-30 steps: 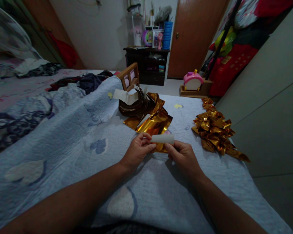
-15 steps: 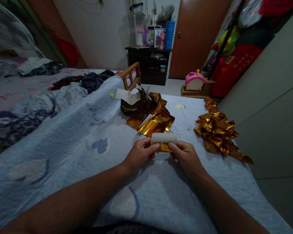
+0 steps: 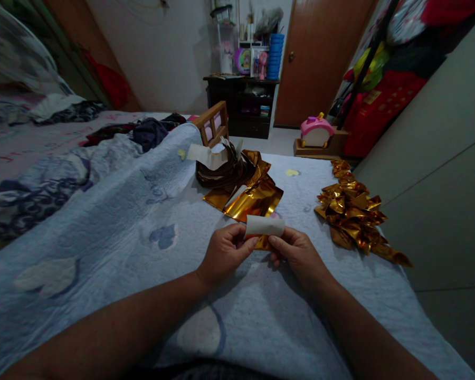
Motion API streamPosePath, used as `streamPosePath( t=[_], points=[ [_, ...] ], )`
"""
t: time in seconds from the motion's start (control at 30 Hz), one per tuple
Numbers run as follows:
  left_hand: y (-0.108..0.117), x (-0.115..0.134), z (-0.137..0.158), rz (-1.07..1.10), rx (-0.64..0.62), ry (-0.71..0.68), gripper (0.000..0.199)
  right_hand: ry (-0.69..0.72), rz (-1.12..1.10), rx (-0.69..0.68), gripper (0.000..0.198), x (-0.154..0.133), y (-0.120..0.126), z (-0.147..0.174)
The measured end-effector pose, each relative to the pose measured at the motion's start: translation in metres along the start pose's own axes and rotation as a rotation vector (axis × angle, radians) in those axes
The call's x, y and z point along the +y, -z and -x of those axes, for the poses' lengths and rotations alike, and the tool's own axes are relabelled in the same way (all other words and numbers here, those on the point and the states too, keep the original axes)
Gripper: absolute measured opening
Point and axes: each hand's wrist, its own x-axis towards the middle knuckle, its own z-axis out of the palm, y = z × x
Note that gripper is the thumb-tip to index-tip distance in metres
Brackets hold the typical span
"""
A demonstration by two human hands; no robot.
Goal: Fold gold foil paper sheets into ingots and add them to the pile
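A sheet of gold foil paper (image 3: 266,226), white on its back, is curled between my hands above the quilt. My left hand (image 3: 230,249) pinches its left end with thumb and fingers. At the right end, my right hand (image 3: 295,253) grips the lower gold edge, thumb on top. Just beyond lie loose gold foil sheets (image 3: 257,196), beside a curved stack of the same paper (image 3: 224,171) with dark edges and white flaps. To the right rests a heap of folded gold foil pieces (image 3: 350,214).
A pale blue quilt (image 3: 142,274) with heart shapes covers the bed. Crumpled bedding (image 3: 75,163) lies to the left. Past the bed's far edge are a wooden frame (image 3: 214,124), a dark cabinet (image 3: 239,105) and a pink toy (image 3: 316,132). A pale panel (image 3: 439,211) borders the right side.
The white curled part of the sheet has tilted slightly, and less gold shows below it. My right thumb and fingers have shifted a little left along the lower edge.
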Motion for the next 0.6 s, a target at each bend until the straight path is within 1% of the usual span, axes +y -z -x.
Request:
streamPosePath(
  t=[0.1,0.2,0.3,0.6],
  points=[
    [0.0002,-0.0002,0.0018,-0.174,0.022,-0.148,0.016,0.004,-0.019,-0.027,0.037,0.0019,0.0005,-0.001],
    [-0.0004,0.001,0.0036,-0.255,0.038,-0.236,0.023,0.003,-0.034,-0.042,0.036,0.0027,0.001,-0.0013],
    [-0.0012,0.0024,0.0046,-0.28,0.03,-0.274,0.026,0.007,-0.043,-0.047,0.036,0.0029,0.0012,-0.0016],
    [-0.0001,0.0035,0.0059,-0.254,0.013,-0.325,0.018,-0.005,-0.042,-0.061,0.036,0.002,0.0008,-0.0022]
  ],
)
